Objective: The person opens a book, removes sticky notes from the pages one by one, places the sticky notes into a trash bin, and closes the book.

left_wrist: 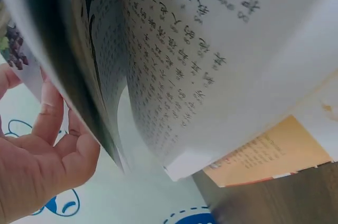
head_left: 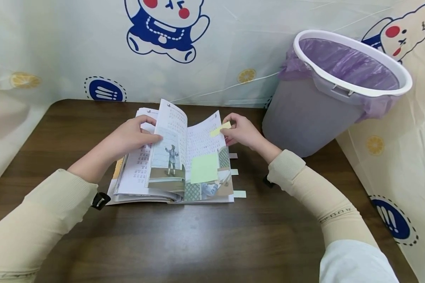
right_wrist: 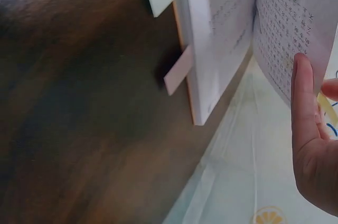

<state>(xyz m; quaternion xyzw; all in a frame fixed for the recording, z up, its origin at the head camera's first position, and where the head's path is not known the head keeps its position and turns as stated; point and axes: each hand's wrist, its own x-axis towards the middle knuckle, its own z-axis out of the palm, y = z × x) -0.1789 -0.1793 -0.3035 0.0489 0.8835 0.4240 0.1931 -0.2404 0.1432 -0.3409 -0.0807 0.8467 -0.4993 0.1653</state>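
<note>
An open book (head_left: 203, 139) with printed text and pictures lies on the table, several of its leaves standing up. At the upper left, my left hand (head_left: 136, 131) holds a raised leaf (head_left: 168, 153) with its thumb on the picture side. My right hand (head_left: 242, 131) pinches the lifted outer edge of the right page, where a yellow sticky strip (head_left: 220, 129) sits by the fingertips. In the right wrist view the thumb (right_wrist: 302, 97) lies along the underside of that page. A green sticky note (head_left: 204, 168) covers part of the right page's picture.
Several small tabs (head_left: 239, 194) stick out from the book's right edge. A grey bin (head_left: 301, 114) with a white rim and purple liner stands at the right rear. Behind the brown table (head_left: 184, 243) hangs a printed cloth (head_left: 226, 43) with cartoon figures.
</note>
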